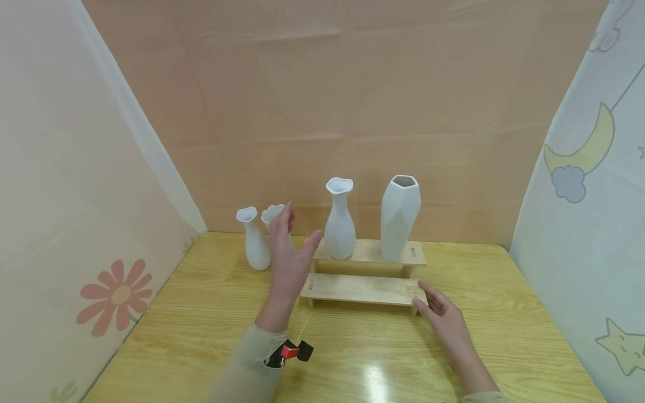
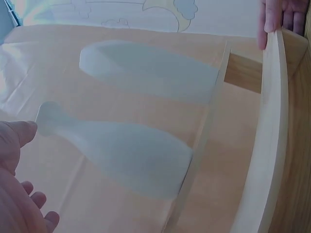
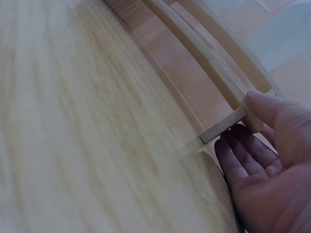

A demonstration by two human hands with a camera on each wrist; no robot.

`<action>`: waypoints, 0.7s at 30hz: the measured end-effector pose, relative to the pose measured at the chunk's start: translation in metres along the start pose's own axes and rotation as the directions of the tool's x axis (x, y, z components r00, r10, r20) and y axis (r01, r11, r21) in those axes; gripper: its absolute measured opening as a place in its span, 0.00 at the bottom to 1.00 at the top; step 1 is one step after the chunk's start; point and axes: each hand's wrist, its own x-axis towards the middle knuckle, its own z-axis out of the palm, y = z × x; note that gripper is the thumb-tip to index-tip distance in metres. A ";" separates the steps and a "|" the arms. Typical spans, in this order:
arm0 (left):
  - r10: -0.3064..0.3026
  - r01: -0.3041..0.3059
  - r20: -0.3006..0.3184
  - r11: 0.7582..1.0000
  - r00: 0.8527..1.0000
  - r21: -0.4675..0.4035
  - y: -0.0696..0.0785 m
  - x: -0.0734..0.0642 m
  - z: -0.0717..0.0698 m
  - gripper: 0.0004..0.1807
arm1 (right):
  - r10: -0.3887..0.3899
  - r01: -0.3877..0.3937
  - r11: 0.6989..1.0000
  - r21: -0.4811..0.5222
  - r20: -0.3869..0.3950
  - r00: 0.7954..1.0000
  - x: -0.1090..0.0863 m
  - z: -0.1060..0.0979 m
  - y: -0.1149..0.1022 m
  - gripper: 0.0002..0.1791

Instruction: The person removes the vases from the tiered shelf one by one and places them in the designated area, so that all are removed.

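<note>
A two-tier wooden stand (image 1: 363, 288) rests on the table. On its upper tier stand a white vase with a wavy rim (image 1: 340, 229) and a taller faceted white vase (image 1: 400, 218). My left hand (image 1: 290, 266) is raised just left of the wavy-rimmed vase, thumb and fingers spread apart and holding nothing. In the left wrist view the thumb tip is by that vase's mouth; I cannot tell whether they touch. My right hand (image 1: 448, 322) holds the right end of the lower tier (image 3: 214, 73), thumb on top and fingers curled beneath.
Left of the stand, a small white vase (image 1: 257, 246) stands on the wooden table (image 1: 201, 313). A second small vase with a scalloped rim (image 1: 271, 213) is partly hidden behind my left hand. Peach cloth (image 1: 342, 112) hangs behind, with printed cloths at both sides.
</note>
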 end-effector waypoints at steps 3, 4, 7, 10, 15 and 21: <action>0.011 -0.011 0.018 1.000 1.000 -0.003 0.002 0.001 0.009 0.46 | -0.003 0.003 1.000 -0.002 0.004 1.000 0.000 -0.001 0.002 0.45; 0.010 -0.010 0.023 1.000 1.000 -0.004 0.004 0.002 0.012 0.46 | -0.004 0.004 1.000 0.000 0.005 1.000 0.000 -0.001 0.002 0.46; -0.010 0.010 0.043 1.000 0.999 -0.002 0.006 0.003 0.020 0.46 | -0.001 0.001 1.000 0.004 0.006 1.000 0.000 -0.001 0.003 0.46; -0.038 0.038 0.057 0.999 0.998 0.008 0.008 0.003 0.028 0.46 | 0.000 0.000 1.000 0.010 0.005 1.000 0.000 -0.001 0.003 0.46; -0.088 0.087 0.074 0.996 0.993 0.021 0.007 0.004 0.040 0.46 | 0.006 -0.006 1.000 0.013 0.001 1.000 0.000 0.000 0.001 0.46; -0.136 0.134 0.090 0.991 0.987 0.031 0.008 0.006 0.049 0.47 | 0.001 -0.001 1.000 0.010 0.002 1.000 -0.001 -0.001 0.000 0.45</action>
